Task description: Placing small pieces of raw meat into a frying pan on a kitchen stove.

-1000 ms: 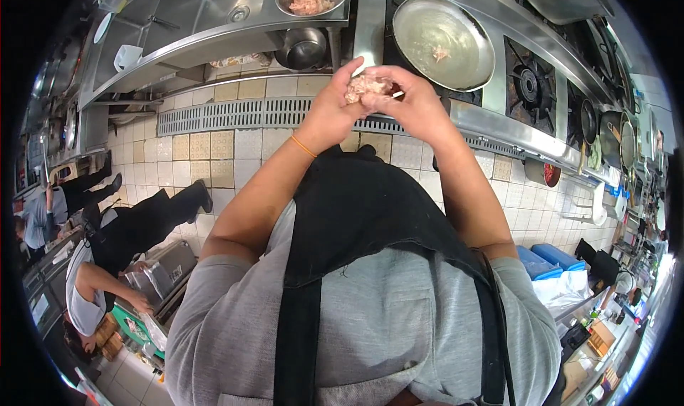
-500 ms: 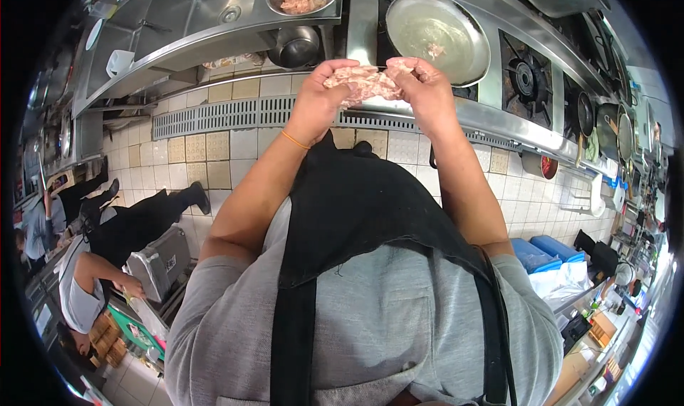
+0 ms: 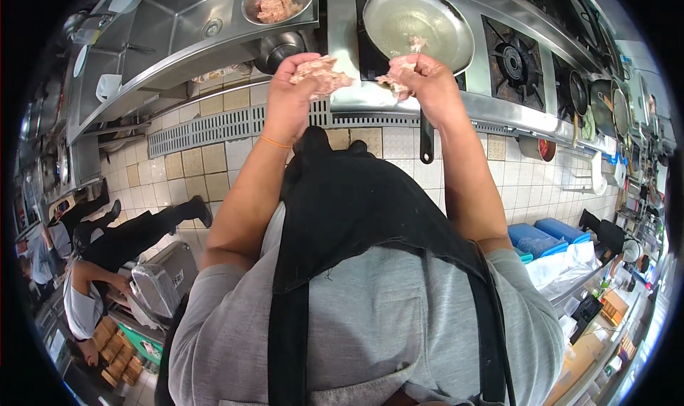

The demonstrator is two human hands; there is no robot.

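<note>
My left hand (image 3: 293, 96) has its fingers curled around one pale pink clump of raw meat (image 3: 322, 73), gripped loosely from below, and my right hand (image 3: 426, 85) pinches a second, smaller clump (image 3: 396, 80) between thumb and fingertips; the two clumps sit well apart, the left at about ten o'clock of the right. Both hang above the front edge of the steel range, with the right clump just short of the rim of the wide pan (image 3: 417, 23), which lies at twelve o'clock of that hand and already holds a small bit of meat in what looks like clear liquid. The risk I judge here is a loose piece slipping from either grip, since the meat looks wet and ragged, and falling past the counter edge to the floor drain grate (image 3: 214, 127) at seven o'clock of my left hand. If that liquid is hot, dropping the meat from this height could also splash my wrists. The pan's black handle (image 3: 426, 137) juts toward my apron and could be knocked. By my count: two clumps in hand, one pan, one steel bowl of meat (image 3: 278, 0) at eleven o'clock, and one bare burner (image 3: 514, 58) at two o'clock.
</note>
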